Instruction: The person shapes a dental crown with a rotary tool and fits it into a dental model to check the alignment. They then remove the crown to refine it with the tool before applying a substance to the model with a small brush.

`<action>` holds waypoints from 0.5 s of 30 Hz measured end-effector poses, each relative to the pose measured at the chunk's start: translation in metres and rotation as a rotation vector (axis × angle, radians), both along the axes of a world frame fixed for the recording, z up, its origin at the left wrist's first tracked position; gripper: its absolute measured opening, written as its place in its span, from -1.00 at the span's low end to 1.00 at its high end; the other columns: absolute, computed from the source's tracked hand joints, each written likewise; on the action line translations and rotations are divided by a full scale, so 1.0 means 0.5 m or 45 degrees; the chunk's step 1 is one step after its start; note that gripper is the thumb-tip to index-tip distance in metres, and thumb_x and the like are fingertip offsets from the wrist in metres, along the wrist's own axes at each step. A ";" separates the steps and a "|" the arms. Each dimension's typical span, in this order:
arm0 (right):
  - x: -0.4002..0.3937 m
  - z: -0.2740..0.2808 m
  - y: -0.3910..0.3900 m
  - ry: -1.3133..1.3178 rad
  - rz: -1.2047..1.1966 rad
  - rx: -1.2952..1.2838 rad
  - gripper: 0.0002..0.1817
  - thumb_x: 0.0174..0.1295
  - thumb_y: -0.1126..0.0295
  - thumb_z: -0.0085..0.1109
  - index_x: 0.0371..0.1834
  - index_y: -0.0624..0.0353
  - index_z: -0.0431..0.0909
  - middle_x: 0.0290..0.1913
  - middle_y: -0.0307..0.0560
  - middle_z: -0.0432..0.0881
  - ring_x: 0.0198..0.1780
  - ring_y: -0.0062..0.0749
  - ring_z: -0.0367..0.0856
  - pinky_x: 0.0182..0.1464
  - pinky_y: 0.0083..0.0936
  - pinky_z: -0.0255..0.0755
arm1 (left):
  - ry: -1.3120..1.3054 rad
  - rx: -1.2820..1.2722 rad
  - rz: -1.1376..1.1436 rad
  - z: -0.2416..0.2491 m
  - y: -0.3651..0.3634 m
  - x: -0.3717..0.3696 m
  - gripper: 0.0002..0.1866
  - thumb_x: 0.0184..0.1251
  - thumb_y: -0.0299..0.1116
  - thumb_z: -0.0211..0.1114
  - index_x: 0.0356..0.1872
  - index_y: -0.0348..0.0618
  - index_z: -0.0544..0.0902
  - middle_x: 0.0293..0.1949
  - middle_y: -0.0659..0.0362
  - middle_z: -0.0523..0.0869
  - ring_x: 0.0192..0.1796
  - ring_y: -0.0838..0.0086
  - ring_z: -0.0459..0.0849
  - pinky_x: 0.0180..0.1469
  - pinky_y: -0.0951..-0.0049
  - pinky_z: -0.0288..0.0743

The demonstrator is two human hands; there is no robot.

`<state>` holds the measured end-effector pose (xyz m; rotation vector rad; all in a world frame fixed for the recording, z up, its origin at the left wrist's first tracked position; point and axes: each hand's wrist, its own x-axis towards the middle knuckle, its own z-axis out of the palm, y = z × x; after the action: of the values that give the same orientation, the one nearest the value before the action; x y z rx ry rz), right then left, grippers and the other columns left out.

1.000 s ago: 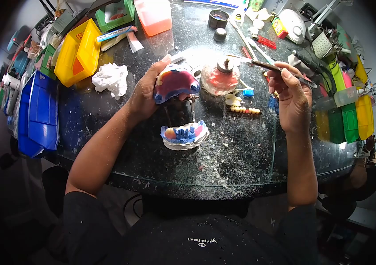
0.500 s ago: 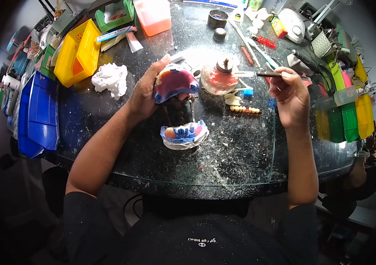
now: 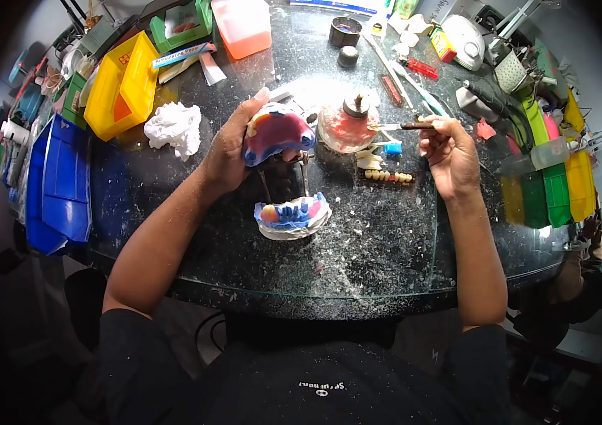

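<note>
My left hand (image 3: 228,152) is wrapped around the upper dental model (image 3: 279,140), tilted up so its pink wax and blue surface face me. Metal articulator posts run down from it toward the lower dental model (image 3: 292,221), which sits on the bench with blue stumps and a cream tooth. Between thumb and fingers, my right hand (image 3: 453,159) pinches the dark handle of a wax knife (image 3: 415,126). Its blade points left, the tip right at the side of a round glass spirit lamp (image 3: 343,134) with pinkish contents and a metal neck.
A strip of artificial teeth (image 3: 388,176) and a small blue block (image 3: 392,149) lie below the knife. Crumpled white tissue (image 3: 173,130), a yellow bin (image 3: 120,85) and a blue bin (image 3: 60,184) stand left. White dust covers the dark bench (image 3: 371,248). Tools crowd the back right.
My right hand has moved left and slightly down, bringing the knife's blade to the lamp's side. My left hand keeps its hold on the upper model. The view has shifted slightly.
</note>
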<state>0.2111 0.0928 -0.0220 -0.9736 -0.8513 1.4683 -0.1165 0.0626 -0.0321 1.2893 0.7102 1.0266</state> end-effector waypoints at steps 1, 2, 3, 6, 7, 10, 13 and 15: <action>0.001 -0.001 0.000 0.014 0.009 -0.001 -0.80 0.21 0.41 0.11 -0.24 0.34 0.60 -0.42 -0.07 0.64 -0.43 -0.50 0.59 -0.32 -0.56 0.52 | 0.007 0.027 -0.034 -0.003 0.002 -0.003 -0.37 0.61 0.02 -0.43 -0.10 -0.26 0.56 -0.37 0.13 0.64 -0.28 0.46 0.60 -0.02 0.48 0.44; 0.002 -0.004 0.000 0.029 0.019 -0.003 -0.79 0.21 0.40 0.11 -0.24 0.34 0.60 -0.42 -0.06 0.64 -0.42 -0.50 0.59 -0.31 -0.56 0.52 | -0.005 0.017 -0.053 -0.003 0.004 -0.005 -0.37 0.61 0.01 -0.44 -0.10 -0.26 0.56 -0.37 0.12 0.64 -0.28 0.46 0.60 -0.01 0.48 0.44; 0.003 -0.005 0.000 0.044 0.029 -0.004 -0.79 0.21 0.40 0.11 -0.24 0.34 0.60 -0.42 -0.06 0.64 -0.42 -0.50 0.59 -0.31 -0.56 0.52 | -0.016 0.007 -0.072 -0.003 0.006 -0.006 -0.38 0.61 0.00 -0.44 -0.10 -0.27 0.56 -0.37 0.12 0.64 -0.28 0.47 0.60 -0.01 0.48 0.44; -0.001 -0.001 -0.001 0.017 0.032 -0.007 -0.79 0.22 0.39 0.11 -0.24 0.34 0.60 -0.41 -0.06 0.64 -0.42 -0.50 0.59 -0.31 -0.57 0.52 | 0.003 0.027 -0.047 -0.004 0.004 -0.005 -0.37 0.61 0.01 -0.45 -0.11 -0.27 0.56 -0.37 0.12 0.64 -0.28 0.46 0.60 -0.01 0.48 0.44; -0.001 -0.001 -0.001 0.022 0.040 -0.004 -0.79 0.22 0.39 0.10 -0.24 0.34 0.60 -0.41 -0.06 0.65 -0.42 -0.50 0.59 -0.30 -0.57 0.52 | 0.018 0.041 -0.026 -0.005 0.003 -0.004 -0.36 0.61 0.01 -0.45 -0.12 -0.26 0.56 -0.37 0.12 0.64 -0.28 0.46 0.60 -0.01 0.48 0.44; 0.002 -0.001 -0.002 0.026 0.047 0.001 -0.79 0.22 0.39 0.10 -0.24 0.34 0.60 -0.42 -0.06 0.65 -0.42 -0.49 0.60 -0.30 -0.57 0.52 | 0.006 0.013 -0.043 -0.004 0.004 -0.005 -0.36 0.60 0.03 -0.44 -0.13 -0.26 0.57 -0.36 0.12 0.65 -0.28 0.47 0.60 -0.02 0.49 0.44; 0.001 -0.001 0.001 0.010 0.043 0.003 -0.79 0.21 0.39 0.10 -0.24 0.33 0.60 -0.42 -0.06 0.65 -0.41 -0.49 0.60 -0.29 -0.56 0.52 | -0.032 -0.041 -0.065 0.004 0.002 -0.001 -0.36 0.60 0.06 -0.42 -0.12 -0.24 0.57 -0.36 0.14 0.64 -0.29 0.47 0.59 -0.04 0.50 0.43; 0.001 -0.001 -0.002 -0.005 0.031 0.006 -0.79 0.21 0.39 0.10 -0.24 0.33 0.60 -0.41 -0.06 0.65 -0.41 -0.49 0.60 -0.29 -0.56 0.52 | -0.048 -0.100 0.012 0.014 -0.004 0.008 -0.31 0.58 0.07 -0.39 -0.13 -0.34 0.60 -0.41 0.08 0.63 -0.33 0.41 0.58 -0.04 0.44 0.44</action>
<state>0.2116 0.0919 -0.0224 -0.9655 -0.8721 1.4850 -0.1124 0.0604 -0.0248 1.1969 0.7220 1.0183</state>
